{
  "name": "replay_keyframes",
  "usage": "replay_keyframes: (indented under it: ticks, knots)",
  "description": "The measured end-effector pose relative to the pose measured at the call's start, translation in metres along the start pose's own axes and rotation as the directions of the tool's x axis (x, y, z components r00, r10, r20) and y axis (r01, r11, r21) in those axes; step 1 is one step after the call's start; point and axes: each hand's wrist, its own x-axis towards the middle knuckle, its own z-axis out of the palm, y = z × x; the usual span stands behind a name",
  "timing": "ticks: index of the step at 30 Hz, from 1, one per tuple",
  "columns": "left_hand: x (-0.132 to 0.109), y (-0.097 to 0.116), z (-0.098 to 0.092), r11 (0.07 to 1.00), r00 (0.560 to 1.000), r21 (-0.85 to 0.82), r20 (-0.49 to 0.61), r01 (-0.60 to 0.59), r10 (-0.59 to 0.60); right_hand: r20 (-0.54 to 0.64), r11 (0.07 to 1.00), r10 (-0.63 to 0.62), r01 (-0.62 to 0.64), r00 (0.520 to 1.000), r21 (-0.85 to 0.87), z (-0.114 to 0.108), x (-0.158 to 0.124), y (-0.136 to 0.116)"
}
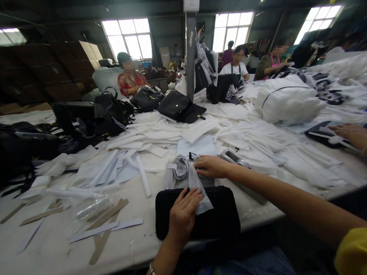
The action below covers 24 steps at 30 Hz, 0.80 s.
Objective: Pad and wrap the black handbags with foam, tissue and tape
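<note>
A black zipped case (219,211) lies at the table's front edge. My left hand (184,215) rests on it, fingers stretched out over a translucent white sheet (204,202). Just beyond, my right hand (212,167) is closed, with its fingertips at the upper end of that sheet. Beside those fingertips is a coiled grey strap (181,168), which lies in an open compartment behind the black case. Part of a second coil is hidden under my right hand.
White foam sheets (248,136) cover much of the table. Brown card strips (104,236) lie at the left. Black bags (179,106) stand farther back, near a post (190,51). At the right, another person's hand (352,134) touches a black item.
</note>
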Motion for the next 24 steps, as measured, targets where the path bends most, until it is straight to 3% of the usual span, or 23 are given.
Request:
replay_keyframes:
  ticks: [3, 5, 8, 11, 15, 19, 24]
  knots:
    - [-0.002, 0.001, -0.002, 1.0, 1.0, -0.014, -0.002, -0.004, 0.004, -0.136, 0.992, 0.128, -0.125, 0.982, 0.032, -0.009, -0.034, -0.026]
    - [-0.004, 0.001, -0.003, 1.0, 1.0, -0.009, 0.007, -0.025, 0.025, -0.209, 0.985, 0.144, -0.121, 0.967, 0.119, -0.003, -0.062, -0.049]
    - [-0.005, 0.0, -0.007, 0.999, 0.998, -0.03, 0.04, -0.042, 0.043, -0.265, 0.988, 0.103, -0.068, 0.959, 0.137, 0.021, -0.1, -0.076]
    - [-0.006, -0.002, -0.01, 0.995, 0.998, -0.095, 0.058, 0.002, 0.003, -0.334, 0.995, 0.092, -0.102, 0.938, -0.012, 0.05, -0.121, -0.092]
    - [-0.003, -0.005, -0.01, 0.981, 0.995, -0.17, 0.05, 0.094, -0.087, -0.395, 0.978, 0.151, -0.194, 0.906, -0.073, 0.074, -0.126, -0.098]
    - [0.001, -0.006, -0.009, 0.972, 0.99, -0.191, 0.073, 0.134, -0.122, -0.293, 0.976, 0.201, -0.217, 0.935, -0.023, 0.072, -0.118, -0.091]
    - [-0.001, -0.004, -0.019, 0.995, 0.991, -0.102, 0.131, -0.019, 0.032, -0.227, 0.976, 0.215, -0.204, 0.95, 0.07, 0.062, -0.108, -0.08]
